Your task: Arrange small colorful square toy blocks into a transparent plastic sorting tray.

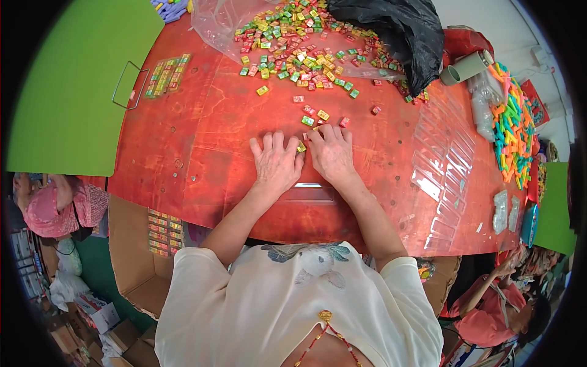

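Both hands work close together over the red table. My left hand (275,162) has its fingers bent, with a small yellow box (301,147) at its thumb and index fingertips. Close on its right, my right hand (332,153) curls its fingers downward; what they hold is mostly hidden. Just beyond the fingertips lie a few loose little boxes, among them a green one (307,121), a yellow one (323,114) and a red one (345,122). Below my wrists a clear plastic tray (310,194) lies on the table.
A large heap of small coloured boxes (299,55) spreads at the far side, beside a black plastic bag (391,30). Clear trays (443,165) lie to the right. A filled tray (168,76) rests at left. A cardboard box (137,263) stands below the table edge.
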`<act>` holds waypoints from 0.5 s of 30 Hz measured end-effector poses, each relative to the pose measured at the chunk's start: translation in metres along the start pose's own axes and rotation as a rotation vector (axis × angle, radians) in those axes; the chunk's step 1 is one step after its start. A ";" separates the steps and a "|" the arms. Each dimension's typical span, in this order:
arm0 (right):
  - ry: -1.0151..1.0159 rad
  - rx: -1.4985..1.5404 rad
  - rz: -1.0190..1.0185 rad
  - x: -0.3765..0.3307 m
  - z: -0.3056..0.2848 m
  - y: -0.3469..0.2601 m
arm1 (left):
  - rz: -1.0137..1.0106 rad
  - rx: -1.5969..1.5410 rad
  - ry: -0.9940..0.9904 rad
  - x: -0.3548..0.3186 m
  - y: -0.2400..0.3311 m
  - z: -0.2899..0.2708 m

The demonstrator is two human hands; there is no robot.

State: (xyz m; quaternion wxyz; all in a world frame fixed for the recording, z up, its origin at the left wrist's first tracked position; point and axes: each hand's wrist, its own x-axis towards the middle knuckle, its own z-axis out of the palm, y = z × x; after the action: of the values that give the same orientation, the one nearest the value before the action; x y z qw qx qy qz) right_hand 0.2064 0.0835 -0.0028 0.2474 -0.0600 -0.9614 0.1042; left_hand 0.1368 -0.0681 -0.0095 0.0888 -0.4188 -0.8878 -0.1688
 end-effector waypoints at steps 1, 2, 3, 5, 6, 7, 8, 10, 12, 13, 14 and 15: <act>-0.005 0.013 0.002 -0.003 -0.001 0.000 | 0.005 0.004 0.011 0.000 -0.001 0.000; -0.007 0.014 0.001 -0.005 -0.002 -0.001 | 0.010 0.009 0.022 0.000 -0.001 0.001; -0.023 0.076 0.031 -0.006 -0.004 -0.003 | 0.009 0.007 0.021 0.001 -0.002 0.001; -0.040 0.138 0.061 -0.010 -0.007 -0.005 | 0.009 -0.002 0.030 0.001 -0.002 0.000; -0.053 0.208 0.091 -0.011 -0.007 -0.005 | 0.009 -0.003 0.031 0.001 -0.002 0.001; -0.065 0.277 0.121 -0.012 -0.007 -0.005 | 0.022 -0.007 0.066 0.001 -0.003 0.002; -0.064 0.276 0.120 -0.011 -0.009 -0.005 | 0.034 -0.012 0.102 0.001 -0.004 0.004; -0.065 0.086 0.126 -0.009 -0.012 -0.007 | 0.035 -0.010 0.108 0.000 -0.004 0.005; -0.080 0.094 0.133 -0.013 -0.008 -0.008 | 0.036 -0.009 0.114 0.001 -0.005 0.006; -0.095 0.102 0.141 -0.015 -0.007 -0.009 | 0.038 -0.010 0.108 0.001 -0.005 0.005; -0.095 0.102 0.141 -0.017 -0.007 -0.009 | 0.040 -0.010 0.102 0.001 -0.005 0.005; -0.102 0.161 0.154 -0.018 -0.009 -0.009 | 0.040 -0.011 0.102 0.001 -0.005 0.005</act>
State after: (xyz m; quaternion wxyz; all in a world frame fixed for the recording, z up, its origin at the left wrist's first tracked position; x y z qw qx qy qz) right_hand 0.2255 0.0732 -0.0013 0.1935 -0.1080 -0.9538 0.2028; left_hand 0.1322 -0.0681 -0.0148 0.1348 -0.4276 -0.8728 -0.1929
